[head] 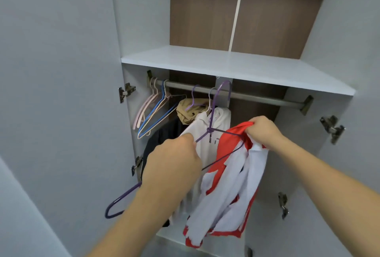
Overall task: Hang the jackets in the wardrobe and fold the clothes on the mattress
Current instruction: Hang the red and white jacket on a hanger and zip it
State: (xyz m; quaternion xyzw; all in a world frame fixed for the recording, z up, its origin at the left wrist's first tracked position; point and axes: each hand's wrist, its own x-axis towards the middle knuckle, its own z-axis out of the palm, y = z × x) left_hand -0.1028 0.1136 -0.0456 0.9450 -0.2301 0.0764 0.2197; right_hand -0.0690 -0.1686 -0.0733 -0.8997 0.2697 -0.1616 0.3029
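I stand before the open wardrobe. My left hand (172, 166) grips a purple hanger (213, 121) by its left shoulder; the hook rises close to the grey rail (257, 97). My right hand (263, 131) pinches the collar of a red and white jacket (230, 191), which droops below, with the hanger's right arm running into it. Behind it a white hoodie (218, 125), a tan garment (189, 110) and a dark garment (162, 139) hang on the rail.
Several empty hangers (152, 108), pink, blue and cream, hang at the rail's left end. A white shelf (226, 65) lies just above the rail. Both doors stand open, left door (57, 92) and right door (353, 154), with metal hinges (332, 128) jutting in.
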